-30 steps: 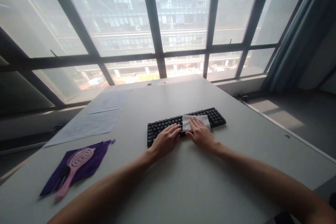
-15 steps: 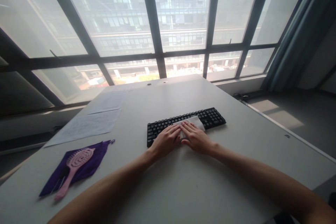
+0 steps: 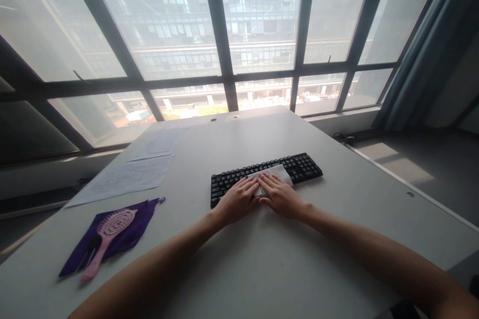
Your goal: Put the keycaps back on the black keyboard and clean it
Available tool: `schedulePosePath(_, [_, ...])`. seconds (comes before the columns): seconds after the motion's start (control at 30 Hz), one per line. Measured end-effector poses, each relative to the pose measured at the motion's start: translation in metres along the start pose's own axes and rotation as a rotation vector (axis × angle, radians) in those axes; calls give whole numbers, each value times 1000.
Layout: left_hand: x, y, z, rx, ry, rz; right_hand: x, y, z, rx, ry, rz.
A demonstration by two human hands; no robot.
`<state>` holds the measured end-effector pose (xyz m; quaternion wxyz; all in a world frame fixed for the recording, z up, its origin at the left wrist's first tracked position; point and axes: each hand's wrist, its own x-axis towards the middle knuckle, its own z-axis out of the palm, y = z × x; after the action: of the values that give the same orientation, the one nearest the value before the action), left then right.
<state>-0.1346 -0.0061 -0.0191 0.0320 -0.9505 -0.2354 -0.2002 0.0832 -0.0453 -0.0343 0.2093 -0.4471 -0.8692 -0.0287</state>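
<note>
A black keyboard [image 3: 305, 167] lies at a slant on the white table. Over its middle keys is spread a folded white cloth or tissue [image 3: 285, 174]. My left hand [image 3: 238, 200] rests palm down on the keyboard's left half and the cloth's left edge, fingers stretched out. Flat on the cloth lies my right hand [image 3: 279, 195], its fingers extended too. The fingertips of both hands come close together on the cloth, and the thumbs meet near the keyboard's front edge. Part of the cloth is hidden under the fingers.
To the left, a pink hairbrush [image 3: 114, 224] lies on a purple drawstring pouch [image 3: 138, 224]. Behind it are sheets of paper [image 3: 127, 177]. The white table [image 3: 239, 269] reaches to large windows [image 3: 258, 20]; a blue-grey curtain [image 3: 419, 50] hangs at the right.
My thumbs have come together and now touch. Otherwise the hands, cloth and keyboard stay almost in place; the view has shifted very slightly.
</note>
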Motion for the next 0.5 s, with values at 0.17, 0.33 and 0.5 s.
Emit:
schedulePosePath(0.17, [0, 4, 0, 11, 24, -33, 1, 4, -1, -28, 14, 63])
schedulePosePath(0.33, [0, 7, -2, 30, 33, -31, 1, 22, -1, -109, 40, 268])
schedulePosePath(0.5, [0, 5, -2, 30, 37, -33, 3, 34, -1, -147, 71, 432])
